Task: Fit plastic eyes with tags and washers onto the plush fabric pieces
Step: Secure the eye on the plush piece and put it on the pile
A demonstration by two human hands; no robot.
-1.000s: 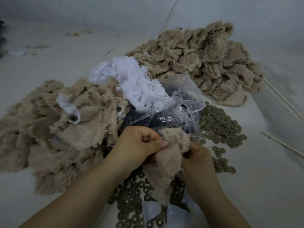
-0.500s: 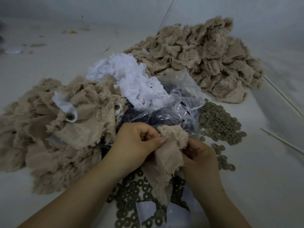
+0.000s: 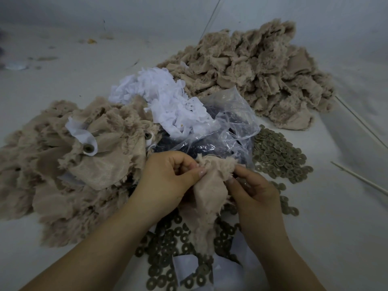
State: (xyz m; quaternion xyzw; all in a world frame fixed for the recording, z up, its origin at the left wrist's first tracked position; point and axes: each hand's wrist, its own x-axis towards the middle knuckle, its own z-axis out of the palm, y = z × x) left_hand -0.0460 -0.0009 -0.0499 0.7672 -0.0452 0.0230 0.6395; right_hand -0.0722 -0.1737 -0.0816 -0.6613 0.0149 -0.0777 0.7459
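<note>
A beige plush piece (image 3: pixel 210 190) hangs between both hands near the front of the table. My left hand (image 3: pixel 168 181) pinches its upper left edge with thumb and fingers. My right hand (image 3: pixel 252 192) grips its right side, fingers curled behind the fabric. Grey-green washers (image 3: pixel 277 154) lie heaped to the right, and more washers (image 3: pixel 168 259) are spread under the piece. White tags (image 3: pixel 165 101) are piled behind a clear plastic bag (image 3: pixel 226 131) of dark eyes. Whether an eye sits in the held piece is hidden.
A heap of plush pieces with tags and eyes fitted (image 3: pixel 84 160) lies at the left. A larger heap of plush pieces (image 3: pixel 252 70) sits at the back right. Two thin white sticks (image 3: pixel 357 177) lie on the right of the pale table (image 3: pixel 63 70).
Both hands have lifted the plush piece slightly and drawn closer together at its top. The fabric's upper edge is now folded over between the fingers.
</note>
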